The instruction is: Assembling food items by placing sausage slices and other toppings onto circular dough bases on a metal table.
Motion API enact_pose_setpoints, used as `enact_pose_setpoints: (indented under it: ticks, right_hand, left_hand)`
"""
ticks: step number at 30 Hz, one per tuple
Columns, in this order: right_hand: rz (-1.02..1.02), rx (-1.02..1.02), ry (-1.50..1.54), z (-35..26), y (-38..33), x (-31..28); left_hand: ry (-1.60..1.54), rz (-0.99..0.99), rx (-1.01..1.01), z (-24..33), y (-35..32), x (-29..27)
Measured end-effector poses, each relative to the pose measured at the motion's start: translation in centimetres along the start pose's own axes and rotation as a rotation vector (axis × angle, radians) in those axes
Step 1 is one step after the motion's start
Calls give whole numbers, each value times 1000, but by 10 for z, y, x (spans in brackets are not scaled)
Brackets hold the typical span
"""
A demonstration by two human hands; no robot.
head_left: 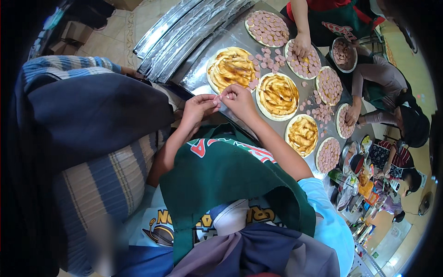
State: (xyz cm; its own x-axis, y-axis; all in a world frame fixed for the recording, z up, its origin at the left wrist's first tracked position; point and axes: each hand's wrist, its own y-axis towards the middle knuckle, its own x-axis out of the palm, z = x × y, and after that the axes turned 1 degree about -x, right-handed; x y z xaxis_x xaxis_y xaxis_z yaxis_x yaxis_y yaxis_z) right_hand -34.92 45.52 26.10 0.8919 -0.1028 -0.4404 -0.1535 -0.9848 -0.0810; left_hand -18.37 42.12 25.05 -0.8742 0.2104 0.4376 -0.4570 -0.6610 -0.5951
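My left hand (197, 110) and my right hand (238, 100) meet at the table's near edge, their fingertips pinched together. Between them is a small pink sausage slice (216, 100), partly covered by the fingers. Just beyond lies a round pizza base (228, 67) spread with brown-orange sauce, with a few sausage slices along its right edge. To the right of my right hand is a second sauced base (277, 96) without slices. Loose sausage slices (271, 60) lie in a pile between the bases.
Another sauced base (302, 135) and several slice-covered pizzas (266, 28) fill the metal table (196, 69). A co-worker's hand (302, 45) places slices; another person's hand (353, 115) touches a farther pizza. Someone holds a bowl of slices (342, 54). Stacked metal trays (180, 34) stand far left. A person in stripes (106, 171) is close at left.
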Motion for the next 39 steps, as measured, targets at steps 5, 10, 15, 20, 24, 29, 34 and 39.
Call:
enact_pose_setpoints:
  ticks: [5,10,15,20,24,29,34,39]
  right_hand:
    - [-46,33,42,20,23,1]
    - [-111,122,-222,33,50,3]
    - [-232,106,-344,39,64,6]
    - [-147,26,-508,43,68,12]
    - [-150,53,-488,34,62,4]
    - [-73,97,-312,42,52,-19]
    - [-50,220,-115,65,28,-45]
    - [4,267,24,70,-1,-64]
  left_hand:
    - [-56,55,-3,-12,12,-17]
    - [-78,149,21,-19,14,-27]
    - [-33,164,18,-20,11,-25]
    - [7,169,-5,-23,12,-23]
    - [37,174,-4,-23,20,-21]
    - [236,238,82,-29,47,-21]
    - [399,307,337,-34,79,-28]
    - [635,360,383,-26,85,-15]
